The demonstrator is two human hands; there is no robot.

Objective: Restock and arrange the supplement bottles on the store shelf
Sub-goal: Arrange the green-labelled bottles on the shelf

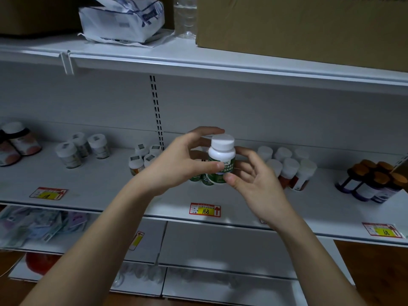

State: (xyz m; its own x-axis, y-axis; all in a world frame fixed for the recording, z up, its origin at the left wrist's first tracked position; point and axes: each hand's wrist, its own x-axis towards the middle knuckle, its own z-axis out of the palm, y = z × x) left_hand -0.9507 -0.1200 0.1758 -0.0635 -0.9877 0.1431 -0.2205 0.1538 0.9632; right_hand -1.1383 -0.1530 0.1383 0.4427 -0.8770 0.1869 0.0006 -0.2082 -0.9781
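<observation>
From my headset feed I see both forearms bare right down to the frame's lower edge, with no sleeves in view. My left hand (176, 164) and right hand (254, 184) wear nothing: no gloves, rings, watch or wristband. The fingernails are short and unpainted.

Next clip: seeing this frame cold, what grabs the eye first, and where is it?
Dead centre, the left hand and right hand hold a white-capped, green-labelled supplement bottle upright in front of the white middle shelf. Directly below, on the shelf's front edge, sits a red-and-yellow price tag. At far right on the same shelf stands a cluster of dark bottles with orange caps.
</observation>
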